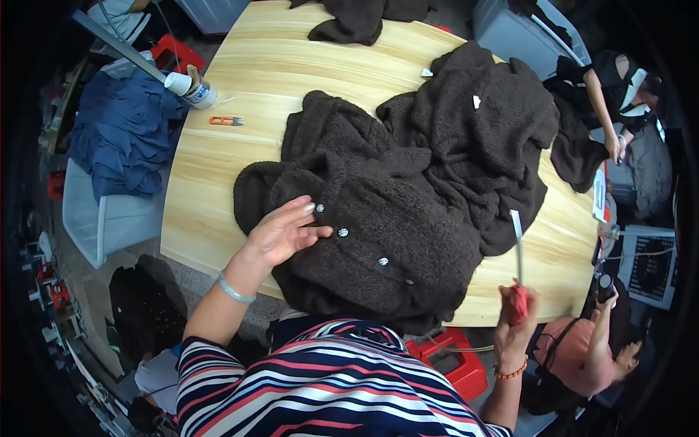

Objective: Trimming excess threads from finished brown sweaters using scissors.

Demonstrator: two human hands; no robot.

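Note:
A dark brown knit cardigan [393, 211] with several shiny round buttons lies spread before me at the table's near edge. My left hand [284, 233] rests on its left part, fingers apart and slightly curled, fingertips beside the upper two buttons. To the right, past the cardigan, my right hand [515, 320] is closed around a red-handled object [518, 304]. A thin grey strip with a white end [515, 218] runs up from it; its exact kind is unclear. Another dark brown knit garment [480, 124] with small white tags lies heaped behind, touching the cardigan.
Orange thread snips [227, 121] lie on the wooden table [211, 189], near a jar [200, 95]. Blue cloth [124, 131] fills a grey bin at left. More brown knitwear [357, 22] lies at the far edge. Co-workers sit at right; a red stool [462, 364] stands below.

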